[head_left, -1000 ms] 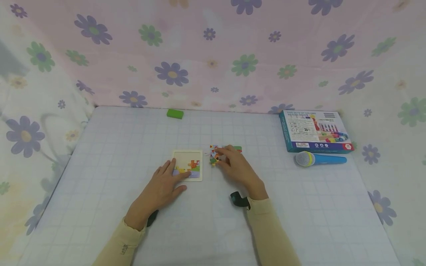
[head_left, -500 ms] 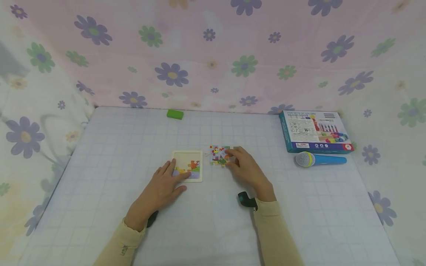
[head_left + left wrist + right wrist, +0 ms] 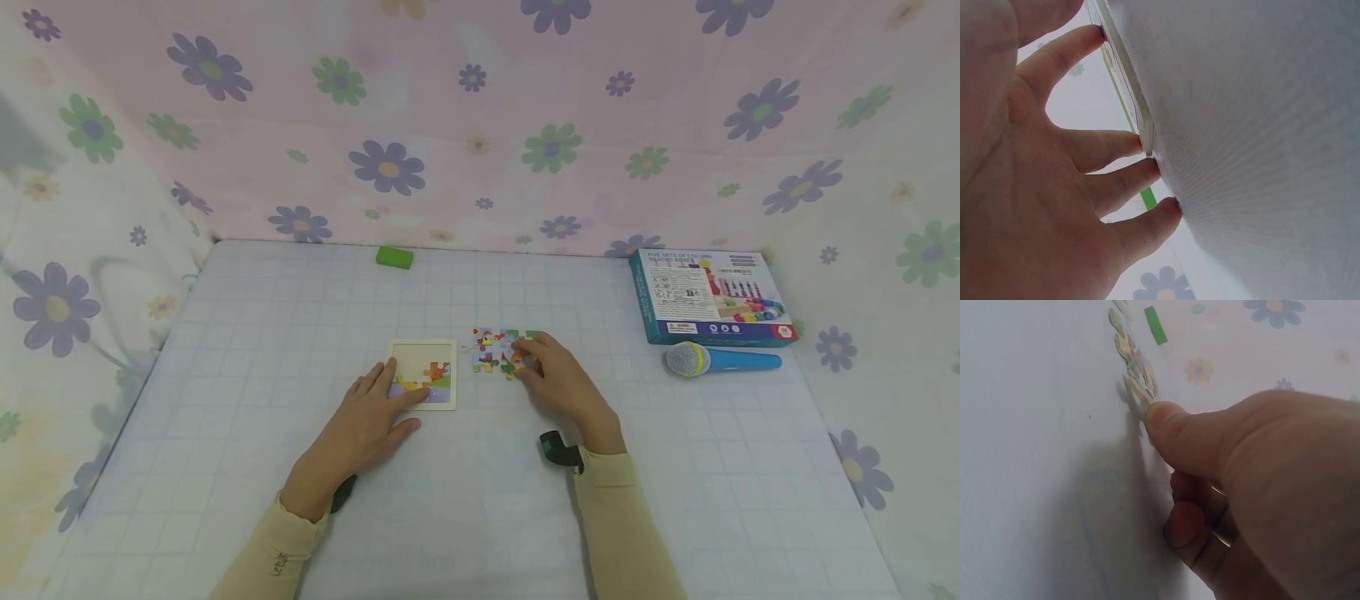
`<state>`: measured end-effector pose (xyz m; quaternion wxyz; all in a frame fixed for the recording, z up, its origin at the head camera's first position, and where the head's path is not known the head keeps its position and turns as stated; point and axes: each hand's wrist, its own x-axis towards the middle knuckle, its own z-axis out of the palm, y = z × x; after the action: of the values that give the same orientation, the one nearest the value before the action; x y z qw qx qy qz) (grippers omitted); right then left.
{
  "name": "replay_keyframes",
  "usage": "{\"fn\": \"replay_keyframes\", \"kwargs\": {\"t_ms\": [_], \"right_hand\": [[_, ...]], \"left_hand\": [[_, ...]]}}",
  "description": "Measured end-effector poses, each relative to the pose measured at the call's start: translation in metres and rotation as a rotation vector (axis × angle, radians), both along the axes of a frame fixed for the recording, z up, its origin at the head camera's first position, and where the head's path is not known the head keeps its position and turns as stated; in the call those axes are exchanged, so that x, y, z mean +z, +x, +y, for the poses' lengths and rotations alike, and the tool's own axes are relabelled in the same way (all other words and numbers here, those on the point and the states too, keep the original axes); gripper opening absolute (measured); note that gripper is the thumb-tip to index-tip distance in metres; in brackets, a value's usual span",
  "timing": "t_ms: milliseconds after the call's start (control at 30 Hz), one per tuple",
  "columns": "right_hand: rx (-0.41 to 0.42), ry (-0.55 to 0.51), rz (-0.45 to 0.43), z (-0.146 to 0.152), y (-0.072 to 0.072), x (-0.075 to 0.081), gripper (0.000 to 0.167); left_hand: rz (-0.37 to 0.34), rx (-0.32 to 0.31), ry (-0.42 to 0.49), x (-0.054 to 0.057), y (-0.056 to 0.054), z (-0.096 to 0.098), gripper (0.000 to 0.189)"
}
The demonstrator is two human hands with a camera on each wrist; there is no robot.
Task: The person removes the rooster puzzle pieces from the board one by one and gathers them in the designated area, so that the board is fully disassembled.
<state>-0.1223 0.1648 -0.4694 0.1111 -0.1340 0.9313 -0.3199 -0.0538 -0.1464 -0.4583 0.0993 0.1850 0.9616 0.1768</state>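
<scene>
My left hand [image 3: 366, 427] lies with spread fingers on a small square jigsaw tray [image 3: 453, 367] with a pale rim. In the left wrist view, fingertips [image 3: 1094, 36] meet the tray's edge. Inside the tray, an orange piece [image 3: 435, 372] and other coloured pieces fill the lower part; bare board shows above. Just right of it lies a group of loose puzzle pieces [image 3: 485, 350]. At that group's right side, my right hand [image 3: 566, 383] pinches a puzzle piece [image 3: 1139, 387] between thumb and fingers, tilted up in the right wrist view. Fingers hide part of it.
A green block [image 3: 394, 257] lies at the back of the table [image 3: 300, 300]. To the right, a boxed bead set [image 3: 712, 296] sits behind a blue toy microphone [image 3: 738, 360]. Flowered cloth [image 3: 480, 125] rises along the back and sides.
My right hand has shifted right with the pinched puzzle piece, uncovering loose pieces on the left of the group. The left hand has stayed on the tray.
</scene>
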Motion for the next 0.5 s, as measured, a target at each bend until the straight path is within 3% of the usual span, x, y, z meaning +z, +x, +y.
{"fn": "replay_keyframes", "kwargs": {"t_ms": [500], "right_hand": [[0.002,0.008,-0.031,0.0025,-0.0002,0.0001,0.040]], "left_hand": [[-0.013,0.002,-0.009,-0.0020,-0.0002,0.0008,0.045]]}}
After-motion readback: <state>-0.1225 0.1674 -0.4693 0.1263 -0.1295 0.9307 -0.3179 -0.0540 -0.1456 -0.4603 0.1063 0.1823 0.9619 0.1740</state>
